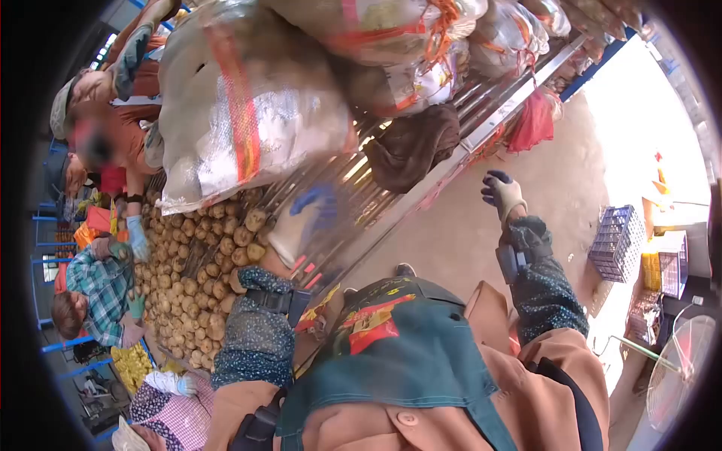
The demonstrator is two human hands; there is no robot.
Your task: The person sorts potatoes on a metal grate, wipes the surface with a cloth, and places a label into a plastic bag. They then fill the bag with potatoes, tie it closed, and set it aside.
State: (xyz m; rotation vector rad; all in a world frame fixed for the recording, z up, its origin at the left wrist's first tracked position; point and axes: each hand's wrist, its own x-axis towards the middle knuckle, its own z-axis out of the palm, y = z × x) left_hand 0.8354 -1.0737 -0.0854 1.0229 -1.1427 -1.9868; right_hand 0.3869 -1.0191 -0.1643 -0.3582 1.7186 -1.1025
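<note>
My left hand (303,225), in a white and blue glove, is over the metal slats beside the round tan produce (197,278). It is smeared by motion, so its fingers cannot be made out. My right hand (502,194), in a pale glove with dark fingertips, hangs over the floor on the right. Its fingers are loosely bent and apart, with nothing in them. A large, full woven sack (248,113) with an orange stripe lies above my left hand. A dark brown cloth (414,146) rests on the slatted edge between the hands.
More filled sacks (376,30) line the top. Several people stand along the left, one in a plaid shirt (101,293), with gloved hands at the produce. A red bag (532,120) hangs from the rail (489,124). At right are a purple crate (617,244) and a fan (681,368).
</note>
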